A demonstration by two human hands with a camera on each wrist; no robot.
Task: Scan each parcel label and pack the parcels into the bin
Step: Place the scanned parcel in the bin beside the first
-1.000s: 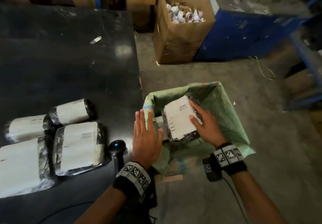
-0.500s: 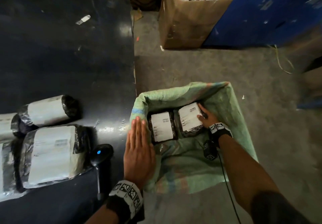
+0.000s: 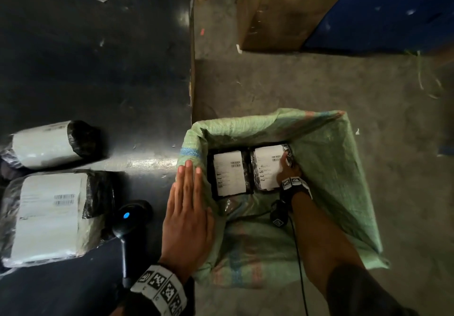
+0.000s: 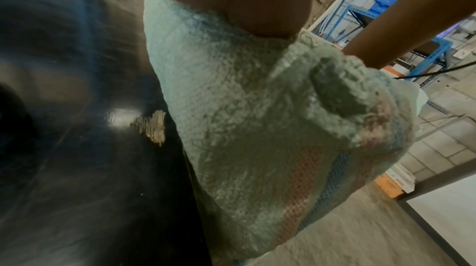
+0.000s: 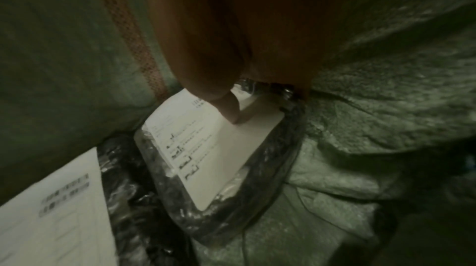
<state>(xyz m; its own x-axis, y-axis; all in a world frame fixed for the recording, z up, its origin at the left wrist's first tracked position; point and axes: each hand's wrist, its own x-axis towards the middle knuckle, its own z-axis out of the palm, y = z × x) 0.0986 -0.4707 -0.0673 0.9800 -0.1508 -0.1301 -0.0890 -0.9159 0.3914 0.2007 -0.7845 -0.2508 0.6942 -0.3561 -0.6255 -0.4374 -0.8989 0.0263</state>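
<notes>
The right hand reaches down into the green woven sack that serves as the bin. Its fingers are mostly hidden behind the wrist band in the head view; in the right wrist view the thumb presses on the white label of the right parcel, while the other fingers disappear past the parcel's far edge, so whether they curl round it cannot be told. This parcel lies flat on the sack's bottom, label up, its long axis running away from the person, barcode end at the far side under the fingertips. Just to the thumb side of it, edge to edge, lies a second parcel of the same black wrap and white label, parallel and also label up. These two are all that shows inside the sack.

The left hand lies flat with fingers straight and together on the sack's near-left rim, pressing it against the edge of the black table. Beside the little-finger side of this hand stands a black handheld scanner with a blue light. Beyond it, well apart from the fingers, a large flat labelled parcel and a rolled parcel lie on the table, long axes crosswise.
</notes>
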